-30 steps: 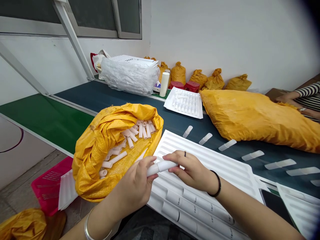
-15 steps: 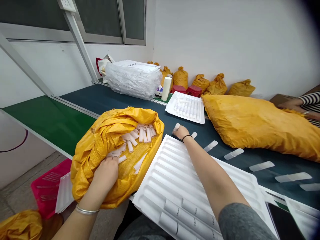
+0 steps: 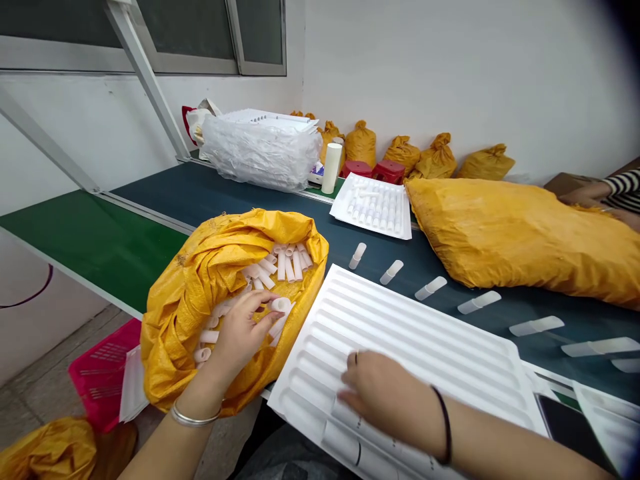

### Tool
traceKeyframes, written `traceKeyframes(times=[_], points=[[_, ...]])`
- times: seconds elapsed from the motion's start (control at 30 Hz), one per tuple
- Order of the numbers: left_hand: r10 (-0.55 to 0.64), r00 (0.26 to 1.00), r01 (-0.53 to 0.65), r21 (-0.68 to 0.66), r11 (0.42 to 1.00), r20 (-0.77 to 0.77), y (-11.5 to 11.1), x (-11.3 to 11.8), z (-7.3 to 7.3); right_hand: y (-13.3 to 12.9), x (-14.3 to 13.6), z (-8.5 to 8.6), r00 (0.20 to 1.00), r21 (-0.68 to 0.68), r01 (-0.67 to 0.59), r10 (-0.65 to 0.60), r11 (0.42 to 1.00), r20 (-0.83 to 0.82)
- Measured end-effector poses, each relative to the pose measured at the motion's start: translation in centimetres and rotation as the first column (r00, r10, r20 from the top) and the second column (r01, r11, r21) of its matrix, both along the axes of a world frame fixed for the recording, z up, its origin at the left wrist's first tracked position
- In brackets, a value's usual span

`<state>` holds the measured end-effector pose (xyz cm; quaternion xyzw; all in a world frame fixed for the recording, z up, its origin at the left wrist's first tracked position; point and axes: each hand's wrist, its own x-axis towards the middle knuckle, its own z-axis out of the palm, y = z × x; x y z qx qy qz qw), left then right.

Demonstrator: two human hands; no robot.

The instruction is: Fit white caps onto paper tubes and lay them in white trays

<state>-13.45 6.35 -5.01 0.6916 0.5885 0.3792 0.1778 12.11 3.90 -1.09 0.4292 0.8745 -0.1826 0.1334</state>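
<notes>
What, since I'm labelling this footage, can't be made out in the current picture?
In the head view:
Right hand: blurred; whether it grips anything is unclear.
White cylindrical tubes with dark print: partly covered by the right hand; lettering too small to read.
Inside of the yellow woven sack: partly hidden by its folds, white hollow tubes and the left hand.
Black-and-white striped sleeve of a co-worker: cut off by the right edge.

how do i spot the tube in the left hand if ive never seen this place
Find the open yellow sack, left of the white grooved tray nearest the person. Over its mouth, the left hand pinches a short white tube between thumb and fingers. Unlike the loose tubes lying in the sack, this one is held, its round open end facing up.
</notes>
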Motion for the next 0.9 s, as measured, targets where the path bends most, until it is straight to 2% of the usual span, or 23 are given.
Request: traceKeyframes(times=[0.07,0.13,0.17,0.23,0.27,0.33,0.4,0.43,0.47,0.5,0.53,0.57,0.63,0.7,0.8,0.9], points=[[-0.014,0.988,0.013,0.007,1.0,0.155,-0.4,1.1,0.6,-3.6,-0.1,-1.1,0.994,-0.026,-0.096,0.097,0.995,0.046],[-0.015,0.938,0.025,-0.023,0.999,0.346,-0.9,2.2,1.0,-5.1,0.2,-1.9,0.997,0.033,-0.075,0.076,0.997,-0.003],[-0.009,0.887,0.031,-0.041,0.999,0.461,-1.2,2.7,1.2,-5.2,0.5,-2.0,0.997,0.055,-0.033,0.037,0.998,-0.074],[0.01,0.729,0.059,-0.078,0.995,0.684,-1.8,3.8,1.6,-4.3,1.0,-2.0,0.955,0.021,0.103,-0.093,0.994,-0.283],[0.022,0.638,0.082,-0.097,0.992,0.769,-2.1,4.4,1.9,-3.6,1.2,-1.7,0.896,-0.041,0.172,-0.174,0.984,-0.407],[0.053,0.488,0.136,-0.136,0.981,0.871,-2.7,5.4,2.4,-2.1,1.3,-1.1,0.702,-0.247,0.226,-0.333,0.942,-0.629],[0.095,0.415,0.194,-0.19,0.962,0.905,-3.2,5.9,2.7,-0.9,1.1,-0.5,0.473,-0.428,0.151,-0.446,0.891,-0.76],[0.112,0.409,0.205,-0.211,0.956,0.906,-3.4,6.0,2.8,-0.4,1.1,-0.2,0.38,-0.465,0.119,-0.473,0.877,-0.795],[0.122,0.429,0.202,-0.227,0.953,0.895,-3.5,6.0,2.8,0.0,1.1,0.2,0.32,-0.456,0.118,-0.469,0.882,-0.823],[0.127,0.475,0.187,-0.241,0.952,0.871,-3.6,5.8,2.8,0.3,1.1,0.5,0.298,-0.397,0.147,-0.423,0.906,-0.856],[0.127,0.543,0.165,-0.254,0.953,0.83,-3.7,5.6,2.8,0.6,1.3,0.8,0.313,-0.294,0.186,-0.34,0.937,-0.887],[0.122,0.623,0.146,-0.268,0.952,0.773,-3.7,5.4,2.8,0.9,1.5,1.1,0.359,-0.166,0.205,-0.232,0.965,-0.904],[0.074,0.773,0.153,-0.298,0.942,0.63,-3.8,4.9,3.1,1.4,2.0,1.5,0.484,0.082,0.138,0.005,0.987,-0.875],[-0.025,0.857,0.22,-0.321,0.921,0.515,-4.0,4.8,3.6,2.0,2.4,1.8,0.556,0.223,0.03,0.169,0.974,-0.814],[-0.149,0.887,0.301,-0.303,0.904,0.437,-4.3,4.9,4.3,2.5,2.7,1.8,0.574,0.261,0.029,0.197,0.965,-0.795],[-0.167,0.923,0.258,-0.239,0.936,0.346,-4.6,4.8,4.6,2.9,2.8,1.6,0.591,0.213,0.067,0.133,0.975,-0.796]])
